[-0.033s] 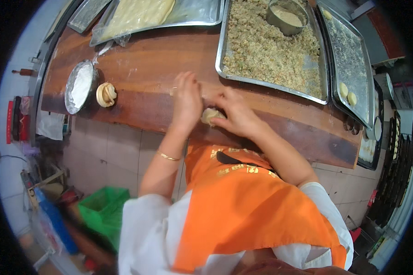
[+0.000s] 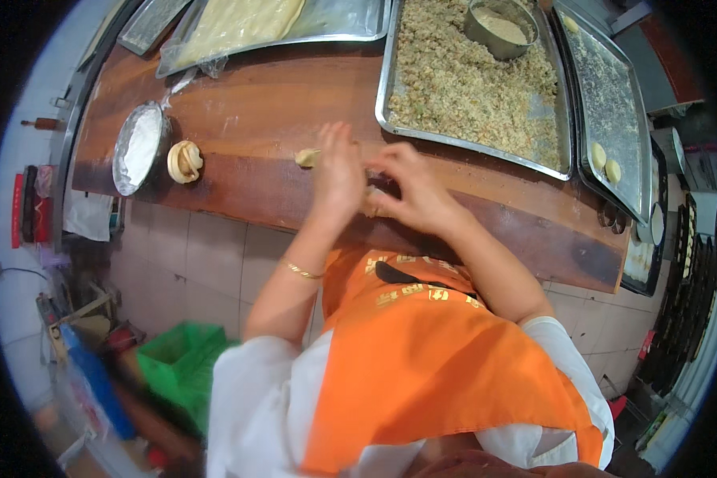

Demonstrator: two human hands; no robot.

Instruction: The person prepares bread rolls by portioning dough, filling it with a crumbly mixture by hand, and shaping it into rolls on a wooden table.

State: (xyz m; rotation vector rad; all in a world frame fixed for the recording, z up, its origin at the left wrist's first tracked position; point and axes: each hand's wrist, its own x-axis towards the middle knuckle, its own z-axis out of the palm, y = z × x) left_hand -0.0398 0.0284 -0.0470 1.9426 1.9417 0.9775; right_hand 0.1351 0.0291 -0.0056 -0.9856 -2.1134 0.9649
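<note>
My left hand (image 2: 338,171) and my right hand (image 2: 410,191) meet at the front edge of a wooden counter (image 2: 271,103). Between them they hold a small pale dough piece (image 2: 370,205), mostly hidden by the fingers. The right hand's fingers pinch it, while the left hand's fingers stretch out above it. Another little dough lump (image 2: 305,158) lies on the wood just left of my left hand. Farther left sit a coiled dough roll (image 2: 185,161) and a metal bowl of white flour (image 2: 139,147).
A steel tray of crumbly filling (image 2: 470,80) with a metal bowl (image 2: 500,28) in it lies behind my hands. A floured tray (image 2: 613,95) at the right holds two dough balls (image 2: 605,163). A plastic-covered dough sheet (image 2: 239,24) is at the back left. A green bin (image 2: 175,362) stands on the floor.
</note>
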